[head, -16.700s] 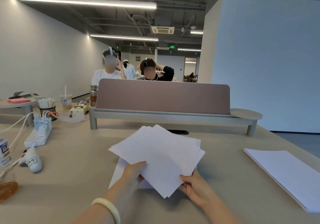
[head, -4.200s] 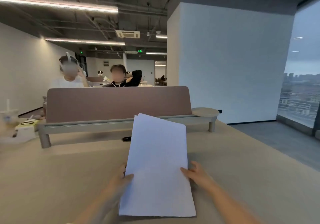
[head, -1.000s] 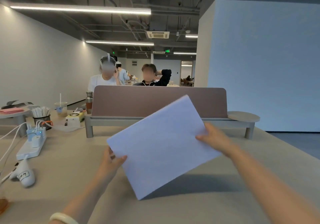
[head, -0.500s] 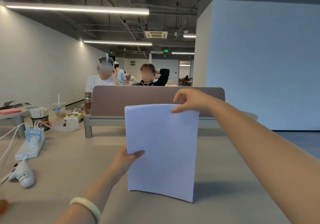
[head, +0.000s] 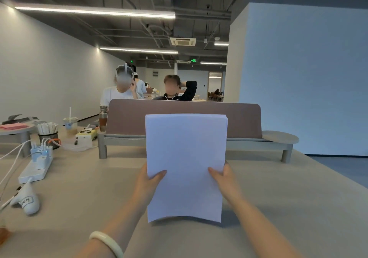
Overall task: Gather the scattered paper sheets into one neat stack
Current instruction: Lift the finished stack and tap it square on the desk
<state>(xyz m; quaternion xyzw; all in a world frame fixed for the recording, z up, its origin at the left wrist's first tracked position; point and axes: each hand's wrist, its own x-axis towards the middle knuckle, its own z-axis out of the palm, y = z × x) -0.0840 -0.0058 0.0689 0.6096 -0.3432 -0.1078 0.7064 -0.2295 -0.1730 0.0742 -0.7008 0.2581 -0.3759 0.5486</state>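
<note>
Stack [head: 186, 158] up on end, right in front of the divider [head: 245, 118], its top edge crossing the divider's face and its bottom edge down at the table [head: 298, 198] on the near side of the divider. Whether it touches or hangs just clear, I can't tell. The left hand [head: 148, 184] grips one side edge, thumb on the front face, fingers hidden behind, and the right hand [head: 225, 180] does the same on the other edge. Both are clamped on paper, neither loose. The edges look well squared: top line flat, sides straight, only the bottom curling a little. So the gathering looks done, and this reads as the squaring step, sheets jogged on end. Next call, I'd say: a tap or two of that bottom edge on the table to settle any strays, then lay the stack flat before the divider, easing the grip so no sheet slides out.
</note>
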